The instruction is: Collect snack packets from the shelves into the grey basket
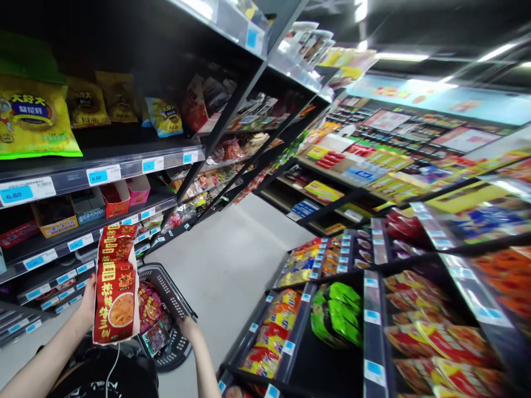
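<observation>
1. Currently, head view: the left hand point(88, 298) is gripping a red package point(116, 276) along its left edge. The fingers are closing on that edge, though most of them are hiding behind it.
2. The package is standing nearly upright in front of the person's body, its printed bowl of food facing the camera. Its upper part is showing the same print in repeated bands.
3. The right hand point(188, 327) is clasping the dark basket point(168, 287) at its right side; the fingertips are going partly out of sight there.
4. The basket is tilting beside the package, which is overlapping its left part in this view. Inside, a pink-red bag point(149, 304) is lying above a small shiny pack point(156, 338).
5. A white cable point(113, 370) is hanging over the person's dark clothing, just below the package.
6. To the left, a yellow-green bag point(35, 110) is standing on the upper shelf, and a blue-yellow bag point(168, 117) is leaning farther along. A price tag point(16, 192) below is reading 6.80.
7. To the right, green bags point(338, 315) are sitting in a rack compartment, next to red-yellow packs point(274, 331). The far shelves are blurring; their labels are staying unreadable.
</observation>
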